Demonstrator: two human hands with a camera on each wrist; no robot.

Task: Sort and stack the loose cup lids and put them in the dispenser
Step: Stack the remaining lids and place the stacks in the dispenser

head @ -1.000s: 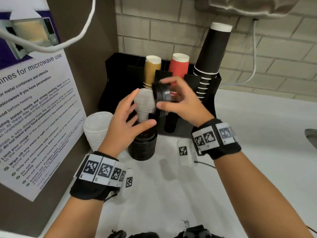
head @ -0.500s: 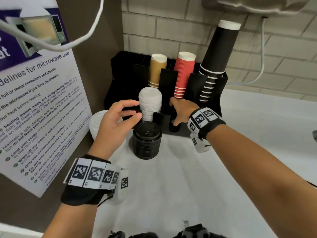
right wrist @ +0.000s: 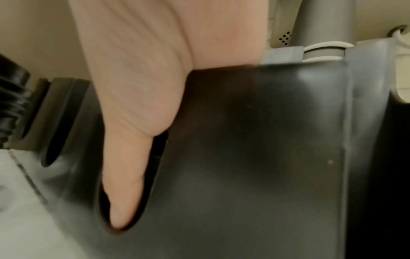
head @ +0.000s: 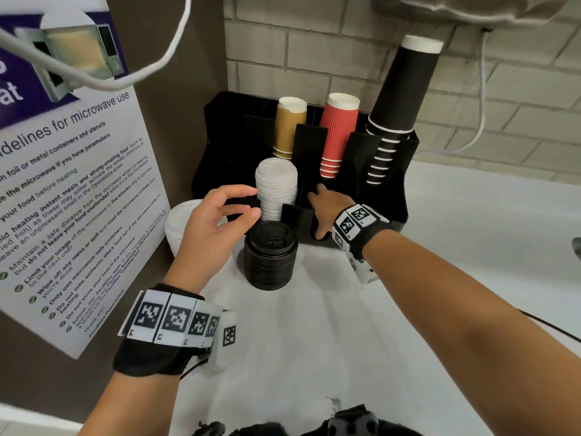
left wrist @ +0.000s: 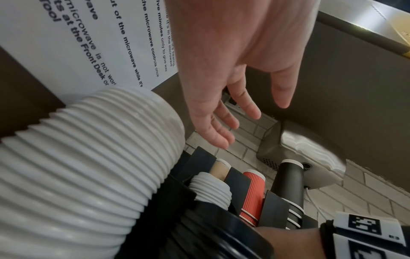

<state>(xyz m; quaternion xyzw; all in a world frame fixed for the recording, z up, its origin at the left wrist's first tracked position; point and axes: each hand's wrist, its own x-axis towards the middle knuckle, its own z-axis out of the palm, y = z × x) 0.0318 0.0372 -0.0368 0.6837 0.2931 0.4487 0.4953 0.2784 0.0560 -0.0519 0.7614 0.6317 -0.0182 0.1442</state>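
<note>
From the head view the left hand (head: 217, 225) has a released grip, fingers loosely curved and holding nothing, just left of the dispenser (head: 390, 190). The right hand (head: 323, 209) reaches down into a front slot of the dispenser; its fingers are hidden inside, so I cannot tell whether that grip grasps anything. A stack of black lids (head: 271, 259) stands on the white desk (head: 314, 341) right in front of the dispenser; a stack of white lids (head: 276, 190) sits in its front left slot, and another white stack (head: 184, 228), partly hidden by the left hand, stands to its left. The poster (head: 78, 196) further left reads "for microwave use" and "Wipe off any mess or spill".

The left wrist view shows open, empty fingers (left wrist: 221, 129) above the ribbed white stack (left wrist: 88, 166); poster text reads "Front Desk".

The right wrist view shows the thumb (right wrist: 126, 175) lying in the dispenser's front cutout (right wrist: 244, 157); other fingers are out of sight.
</note>
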